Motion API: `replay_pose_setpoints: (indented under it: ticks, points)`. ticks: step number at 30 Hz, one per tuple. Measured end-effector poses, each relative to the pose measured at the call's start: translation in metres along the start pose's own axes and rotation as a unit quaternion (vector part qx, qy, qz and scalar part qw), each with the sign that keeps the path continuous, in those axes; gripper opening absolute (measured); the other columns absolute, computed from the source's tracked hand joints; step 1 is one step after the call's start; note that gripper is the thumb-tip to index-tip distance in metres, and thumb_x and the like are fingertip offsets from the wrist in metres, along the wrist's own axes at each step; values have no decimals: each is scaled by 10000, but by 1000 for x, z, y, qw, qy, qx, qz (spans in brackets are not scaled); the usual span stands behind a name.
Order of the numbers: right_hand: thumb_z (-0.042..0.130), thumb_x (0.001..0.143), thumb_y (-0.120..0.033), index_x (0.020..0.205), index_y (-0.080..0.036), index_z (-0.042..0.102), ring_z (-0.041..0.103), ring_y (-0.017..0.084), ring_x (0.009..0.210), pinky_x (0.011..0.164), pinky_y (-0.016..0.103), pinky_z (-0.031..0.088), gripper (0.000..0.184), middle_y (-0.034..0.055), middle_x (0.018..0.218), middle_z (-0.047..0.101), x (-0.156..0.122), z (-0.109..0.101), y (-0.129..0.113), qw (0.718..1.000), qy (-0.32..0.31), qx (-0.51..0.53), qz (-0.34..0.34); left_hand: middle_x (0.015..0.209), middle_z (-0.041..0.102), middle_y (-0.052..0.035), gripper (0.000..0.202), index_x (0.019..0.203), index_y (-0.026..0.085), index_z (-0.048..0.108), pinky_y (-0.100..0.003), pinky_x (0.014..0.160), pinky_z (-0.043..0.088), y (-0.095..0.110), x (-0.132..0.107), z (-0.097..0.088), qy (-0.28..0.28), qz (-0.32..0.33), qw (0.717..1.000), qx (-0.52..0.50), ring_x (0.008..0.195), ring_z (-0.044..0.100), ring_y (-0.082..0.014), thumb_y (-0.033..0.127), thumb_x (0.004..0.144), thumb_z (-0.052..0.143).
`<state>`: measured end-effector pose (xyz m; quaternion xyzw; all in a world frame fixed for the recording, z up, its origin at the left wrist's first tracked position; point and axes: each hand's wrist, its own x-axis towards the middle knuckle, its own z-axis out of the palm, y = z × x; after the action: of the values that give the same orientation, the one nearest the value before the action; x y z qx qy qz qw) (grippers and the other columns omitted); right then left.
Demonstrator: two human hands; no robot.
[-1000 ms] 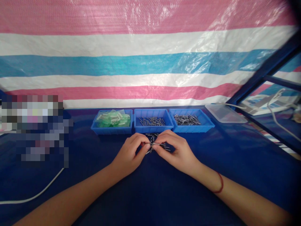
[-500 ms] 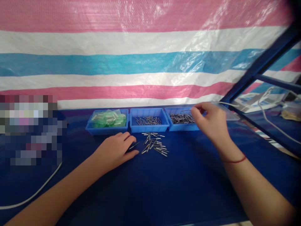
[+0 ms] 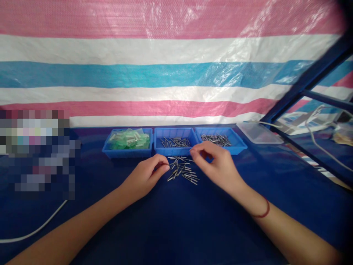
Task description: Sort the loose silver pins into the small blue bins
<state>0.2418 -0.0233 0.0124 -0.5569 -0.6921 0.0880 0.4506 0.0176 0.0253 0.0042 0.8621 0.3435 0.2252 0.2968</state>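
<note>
My left hand [image 3: 150, 173] is closed in a pinch at the left edge of a loose pile of silver blind rivets [image 3: 182, 170]. A rivet's dark tip [image 3: 169, 164] shows at its fingertips; the rest is hidden. My right hand [image 3: 215, 162] is also pinched, just right of the pile, with its fingertips near the front right corner of the middle blue bin [image 3: 175, 151]. Whatever those fingers hold cannot be made out. More rivets [image 3: 176, 142] lie in the middle bin. Dark rivets [image 3: 216, 140] lie in the right blue bin [image 3: 237, 148].
The left blue bin [image 3: 128, 152] holds green plastic packets [image 3: 129, 139]. A clear plastic lid [image 3: 259, 133] lies beyond the right bin. Striped sheeting [image 3: 165, 75] hangs behind the blue table [image 3: 176, 224]. A dark frame bar [image 3: 306, 77] slants at the right; a white cable [image 3: 41, 226] lies left.
My right hand has come left and down from above the right bin to beside the pile. My left hand has closed its fingers, and the rivet lying between them is now mostly hidden.
</note>
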Motion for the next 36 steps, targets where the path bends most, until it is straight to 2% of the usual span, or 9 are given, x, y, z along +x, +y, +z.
replay_pose_setpoints:
  ticks: [4, 9, 17, 22, 27, 31, 36]
  points:
    - [620, 832, -306, 843, -202, 642, 530, 123, 607, 549, 252, 439, 108, 11, 732, 621, -21, 28, -23, 984, -60, 160, 44, 793, 623, 12, 130, 916, 189, 567, -222, 644, 441, 8, -5, 12, 43, -12, 990, -131, 692, 579, -124, 299, 903, 499]
    - [612, 845, -321, 823, -206, 633, 554, 133, 658, 576, 263, 454, 120, 19, 764, 621, -28, 35, -24, 956, -59, 275, 83, 792, 627, 12, 90, 889, 188, 570, -220, 651, 441, 11, -9, 18, 64, -11, 984, -164, 696, 574, -120, 273, 880, 538]
    - [629, 832, -313, 783, -209, 646, 561, 137, 657, 572, 266, 458, 117, 18, 747, 624, -27, 33, -22, 960, -46, 263, 87, 797, 625, 7, 144, 913, 189, 577, -224, 637, 441, 8, -10, 21, 43, -14, 986, -161, 693, 569, -125, 324, 863, 580]
    - [618, 836, -306, 793, -209, 651, 575, 148, 687, 578, 269, 467, 111, 28, 772, 639, -28, 33, -22, 956, -39, 272, 103, 798, 636, 9, 122, 870, 190, 605, -217, 628, 428, 8, -8, 20, 27, 1, 993, -118, 679, 560, -117, 309, 868, 582]
    - [621, 831, -288, 821, -211, 665, 549, 133, 655, 561, 258, 445, 90, 21, 770, 622, -29, 34, -21, 951, -42, 285, 113, 772, 619, 7, 120, 851, 176, 608, -212, 617, 420, 9, -8, 20, 61, -6, 993, -102, 670, 554, -113, 291, 872, 579]
    - [624, 823, -299, 822, -205, 649, 509, 123, 596, 543, 256, 427, 97, 2, 696, 580, -27, 34, -19, 951, -43, 280, 126, 757, 596, 12, 102, 850, 176, 602, -210, 624, 420, 8, -9, 18, 94, -1, 990, -102, 672, 545, -111, 269, 877, 570]
    - [607, 828, -317, 794, -194, 606, 494, 122, 580, 541, 255, 417, 128, -9, 655, 549, -27, 36, -19, 950, -74, 270, 140, 797, 596, 14, 75, 877, 181, 589, -209, 657, 429, 7, -10, 18, 115, 22, 988, -101, 703, 557, -109, 250, 885, 561]
